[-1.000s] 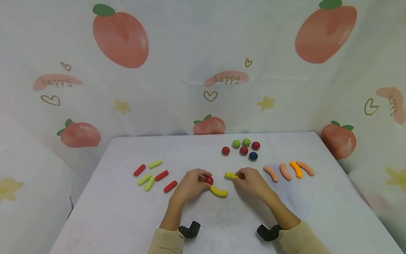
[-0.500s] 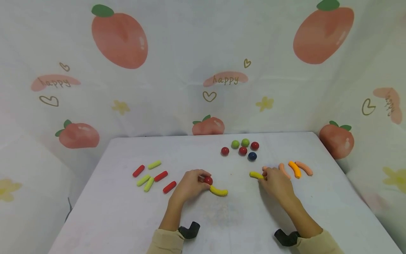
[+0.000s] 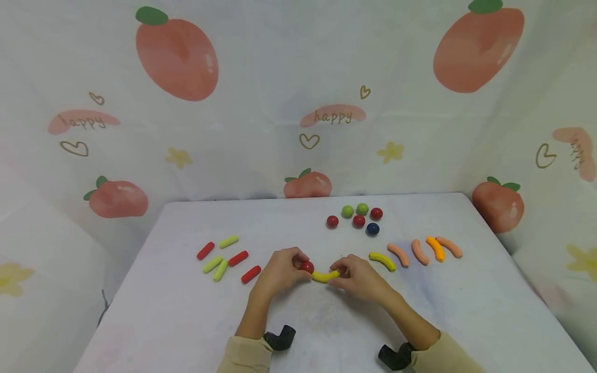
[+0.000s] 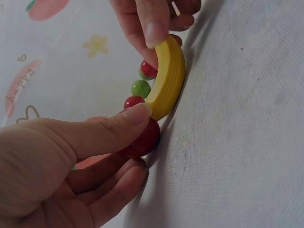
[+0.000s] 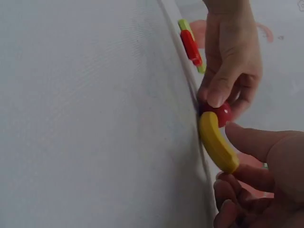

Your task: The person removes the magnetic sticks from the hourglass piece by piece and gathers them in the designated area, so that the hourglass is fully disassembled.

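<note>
A toy banana [image 3: 323,277] lies in the middle of the table, between both hands. My left hand [image 3: 282,269] holds a red ball [image 3: 307,267] between thumb and fingers. In the left wrist view its thumb tip sits against the banana's near end. At the banana's other end, my right hand [image 3: 361,278] has thumb and index finger around the tip. The right wrist view shows the banana [image 5: 217,142] beside the red ball [image 5: 223,113]. Another toy banana [image 3: 382,261] rests on the table to the right of the right hand.
Several curved pink and orange pieces [image 3: 420,252] lie at the right. Red, green and dark blue balls [image 3: 358,221] cluster at the back. Short red and light green sticks [image 3: 238,257] are scattered at the left. A printed cloth [image 3: 261,129] hangs behind the white table [image 3: 163,311].
My right hand carried one toy banana rightward, let it go beside the pink pieces, then came back left to the other banana. The left hand stays in place with the red ball.
</note>
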Demonstrator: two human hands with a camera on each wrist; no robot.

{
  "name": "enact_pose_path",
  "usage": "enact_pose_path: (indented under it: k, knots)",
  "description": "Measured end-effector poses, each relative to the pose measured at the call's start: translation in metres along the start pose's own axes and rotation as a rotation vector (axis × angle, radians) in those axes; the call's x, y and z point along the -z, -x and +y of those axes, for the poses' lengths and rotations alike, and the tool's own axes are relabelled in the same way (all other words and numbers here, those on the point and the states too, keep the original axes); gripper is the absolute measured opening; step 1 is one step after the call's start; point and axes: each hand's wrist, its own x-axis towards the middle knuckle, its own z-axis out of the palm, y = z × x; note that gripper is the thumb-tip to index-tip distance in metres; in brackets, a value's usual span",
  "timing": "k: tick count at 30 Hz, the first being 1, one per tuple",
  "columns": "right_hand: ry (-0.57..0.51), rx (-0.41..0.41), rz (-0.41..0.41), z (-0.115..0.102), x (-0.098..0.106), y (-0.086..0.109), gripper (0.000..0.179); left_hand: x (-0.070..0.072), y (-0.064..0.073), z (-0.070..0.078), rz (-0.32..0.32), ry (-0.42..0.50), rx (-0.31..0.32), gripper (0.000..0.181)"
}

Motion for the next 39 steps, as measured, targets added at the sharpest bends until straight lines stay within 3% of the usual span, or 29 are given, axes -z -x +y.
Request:
enact_pose_path:
  k: [4, 8, 15, 22, 26, 29, 34, 39]
  knots:
    - [-0.015, 0.009, -0.014, 0.002, -0.002, -0.002, 0.017, -0.001, -0.001, 0.001, -0.006, 0.0, -0.005, 0.033]
    - [-0.004, -0.035, -0.004, 0.009, 0.007, 0.002, 0.012, -0.001, -0.002, 0.003, -0.008, -0.003, -0.003, 0.033]
    - [0.044, -0.093, 0.129, 0.033, 0.036, 0.022, 0.015, 0.0, -0.004, 0.005, -0.005, 0.0, 0.011, 0.033]
    - [0.165, -0.123, 0.186, 0.05, 0.047, 0.036, 0.018, -0.002, -0.002, 0.004, 0.003, 0.007, 0.004, 0.033]
    - [0.284, -0.13, 0.191, 0.046, 0.045, 0.04, 0.017, -0.005, -0.007, 0.008, 0.056, 0.033, 0.004, 0.033]
    - [0.364, -0.119, 0.236, 0.042, 0.045, 0.043, 0.019, -0.005, -0.021, 0.018, 0.108, 0.042, -0.001, 0.033]
    - [0.4, -0.091, 0.291, 0.039, 0.047, 0.046, 0.021, -0.003, -0.06, 0.032, 0.178, -0.022, -0.032, 0.032]
    - [0.413, -0.071, 0.302, 0.04, 0.047, 0.044, 0.022, -0.003, -0.088, 0.036, 0.208, -0.074, 0.004, 0.033]
